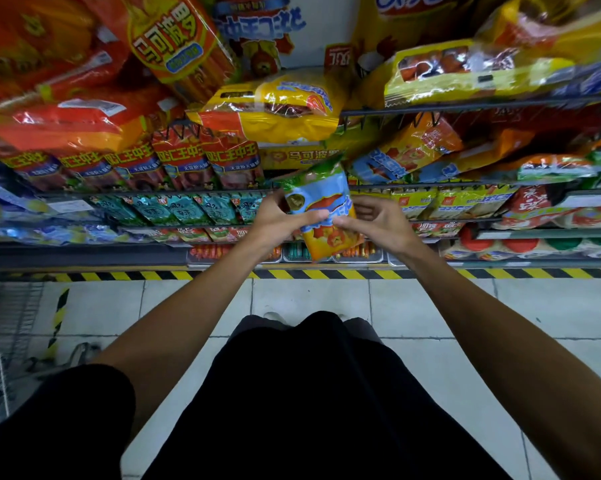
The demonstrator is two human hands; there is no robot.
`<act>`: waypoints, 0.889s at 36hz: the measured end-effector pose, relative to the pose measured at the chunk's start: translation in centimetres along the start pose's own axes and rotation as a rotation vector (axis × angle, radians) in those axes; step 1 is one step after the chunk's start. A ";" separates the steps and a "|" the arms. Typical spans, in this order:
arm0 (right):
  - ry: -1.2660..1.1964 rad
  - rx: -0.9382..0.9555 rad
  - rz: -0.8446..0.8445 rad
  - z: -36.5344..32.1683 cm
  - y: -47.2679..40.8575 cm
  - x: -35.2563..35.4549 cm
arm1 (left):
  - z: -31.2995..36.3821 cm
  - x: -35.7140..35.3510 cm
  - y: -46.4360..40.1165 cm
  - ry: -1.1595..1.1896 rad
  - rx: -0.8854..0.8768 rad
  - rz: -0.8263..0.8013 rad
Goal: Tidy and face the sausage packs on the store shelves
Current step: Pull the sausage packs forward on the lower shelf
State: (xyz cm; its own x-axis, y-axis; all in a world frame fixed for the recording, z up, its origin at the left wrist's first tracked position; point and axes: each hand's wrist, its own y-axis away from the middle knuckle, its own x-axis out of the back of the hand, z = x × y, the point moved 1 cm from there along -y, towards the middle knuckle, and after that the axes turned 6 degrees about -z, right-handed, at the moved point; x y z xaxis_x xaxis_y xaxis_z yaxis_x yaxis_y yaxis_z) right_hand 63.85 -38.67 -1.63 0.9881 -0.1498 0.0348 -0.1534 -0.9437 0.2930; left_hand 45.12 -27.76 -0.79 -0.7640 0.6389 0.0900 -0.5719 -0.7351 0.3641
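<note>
Blue-and-yellow sausage pack (323, 213) being pinched by left hand (278, 220) and right hand (378, 220), held out before wire shelf (430, 185), likely being turned label-forward for facing

1. Pretty dim overall, colours look heavy and the black clothes (292, 410) at the bottom are one flat dark mass with no detail.
2. Glare streaks on the shiny yellow bags (278, 105) up top (light seems to hit from above).
3. Strong fisheye: the shelf rails (465, 105) bow and fan outward toward the corners.
4. Right and top edges are smeared with blur; the print there can't be read.
5. The floor tiles (309, 299) look pale and evenly lit.
</note>
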 end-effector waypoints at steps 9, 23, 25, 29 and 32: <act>-0.099 -0.095 -0.005 1.1 0.6 0.0 | -1.2 -1.6 0.4 0.255 0.134 -0.032; -0.379 -0.332 -0.097 4.4 2.0 -2.7 | -3.3 -0.7 1.0 0.752 0.234 0.202; -0.438 -0.323 -0.077 3.8 1.8 -4.0 | -3.4 -0.7 1.0 0.847 0.276 0.184; -0.522 -0.244 0.102 2.4 1.2 -6.4 | -3.6 0.0 1.5 0.936 0.267 0.035; -0.441 -0.203 0.206 1.6 0.8 -7.0 | -4.2 1.6 1.8 0.890 0.284 -0.034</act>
State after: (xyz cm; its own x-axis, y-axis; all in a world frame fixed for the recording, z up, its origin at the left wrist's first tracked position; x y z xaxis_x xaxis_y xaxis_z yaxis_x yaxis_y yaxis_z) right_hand 56.82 -38.84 -3.13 0.8324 -0.4775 -0.2811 -0.2960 -0.8121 0.5029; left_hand 41.59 -29.03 -3.84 -0.7630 0.1643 -0.6251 -0.5934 -0.5614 0.5768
